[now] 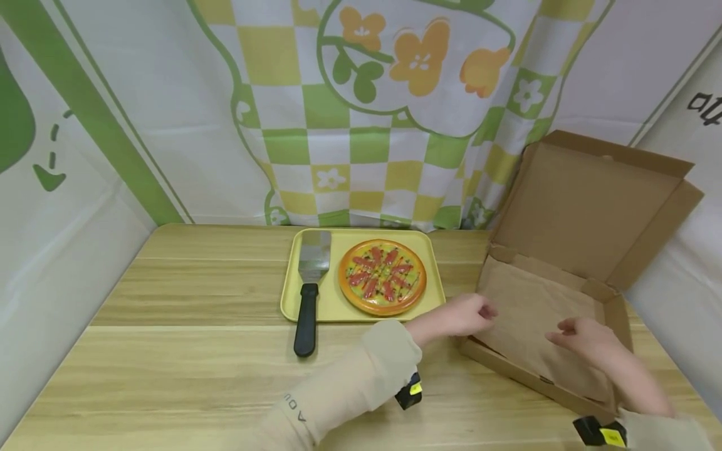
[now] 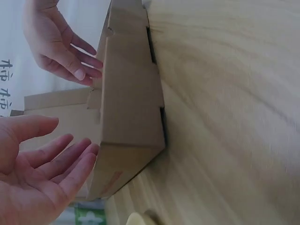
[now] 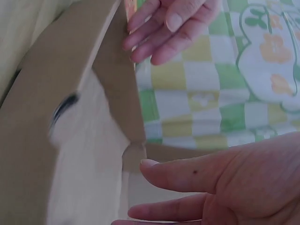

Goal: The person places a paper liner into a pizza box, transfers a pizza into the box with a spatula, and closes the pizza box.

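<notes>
A brown cardboard pizza box (image 1: pixel 598 200) stands at the right with its lid raised. A sheet of brown paper (image 1: pixel 524 307) lines its bottom. My left hand (image 1: pixel 465 315) hovers at the box's left side, its fingers loosely bent and holding nothing. Over the right part of the box is my right hand (image 1: pixel 589 341), also holding nothing. In the left wrist view the left hand (image 2: pixel 42 171) is palm up beside the box wall (image 2: pixel 129 89), fingers relaxed. The right wrist view has the right hand (image 3: pixel 225 183) with thumb and fingers extended and apart.
A yellow tray (image 1: pixel 437 285) at the back middle bears a toy-like pizza (image 1: pixel 383 275) and a spatula (image 1: pixel 307 313), whose black handle overhangs the tray's front edge. Behind the wooden table (image 1: pixel 186 363) hangs a checked curtain (image 1: pixel 372 144). White fabric walls flank both sides.
</notes>
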### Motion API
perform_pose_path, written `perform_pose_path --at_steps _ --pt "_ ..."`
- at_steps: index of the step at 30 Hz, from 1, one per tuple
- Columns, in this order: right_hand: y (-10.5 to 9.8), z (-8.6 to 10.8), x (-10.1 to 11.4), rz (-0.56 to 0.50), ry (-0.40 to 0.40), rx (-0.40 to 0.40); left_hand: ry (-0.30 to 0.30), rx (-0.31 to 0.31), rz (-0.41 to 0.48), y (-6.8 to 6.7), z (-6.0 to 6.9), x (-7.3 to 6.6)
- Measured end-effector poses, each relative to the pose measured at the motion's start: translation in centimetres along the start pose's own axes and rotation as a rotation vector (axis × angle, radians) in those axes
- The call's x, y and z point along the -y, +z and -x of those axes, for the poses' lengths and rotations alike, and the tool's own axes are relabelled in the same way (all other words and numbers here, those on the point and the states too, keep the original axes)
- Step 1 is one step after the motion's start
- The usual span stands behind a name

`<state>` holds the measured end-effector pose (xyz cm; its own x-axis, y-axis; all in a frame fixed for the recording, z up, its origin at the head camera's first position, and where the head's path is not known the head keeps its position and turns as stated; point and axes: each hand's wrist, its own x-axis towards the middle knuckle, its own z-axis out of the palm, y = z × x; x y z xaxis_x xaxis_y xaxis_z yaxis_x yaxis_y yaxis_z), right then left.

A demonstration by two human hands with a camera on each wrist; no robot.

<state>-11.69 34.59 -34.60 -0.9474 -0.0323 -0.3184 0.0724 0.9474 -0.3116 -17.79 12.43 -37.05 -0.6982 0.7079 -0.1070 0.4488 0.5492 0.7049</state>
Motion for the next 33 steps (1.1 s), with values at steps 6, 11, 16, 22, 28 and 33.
perform_pose_path --at_steps 6,11,16,22,28,33 --pt "-0.3 -0.6 2.7 0.018 -0.057 -0.044 0.013 0.008 -0.01 -1.6 0.9 1.0" --pt "-0.6 -0.9 5.3 0.047 -0.058 -0.037 0.029 -0.009 -0.05 -3.1 2.0 2.0" --pt "-0.4 -1.2 7.8 0.011 -0.103 -0.042 0.026 -0.015 -0.015 -4.6 3.4 3.3" --pt "0.4 -1.5 10.1 -0.042 -0.17 -0.084 0.025 -0.064 -0.027 -6.5 5.4 5.0" --pt "1.2 -2.0 12.0 -0.103 -0.194 -0.105 0.026 -0.095 -0.02 -8.0 7.2 6.8" --pt "2.0 -2.8 13.3 -0.123 -0.189 -0.11 -0.016 -0.108 0.019 -9.1 8.8 8.3"
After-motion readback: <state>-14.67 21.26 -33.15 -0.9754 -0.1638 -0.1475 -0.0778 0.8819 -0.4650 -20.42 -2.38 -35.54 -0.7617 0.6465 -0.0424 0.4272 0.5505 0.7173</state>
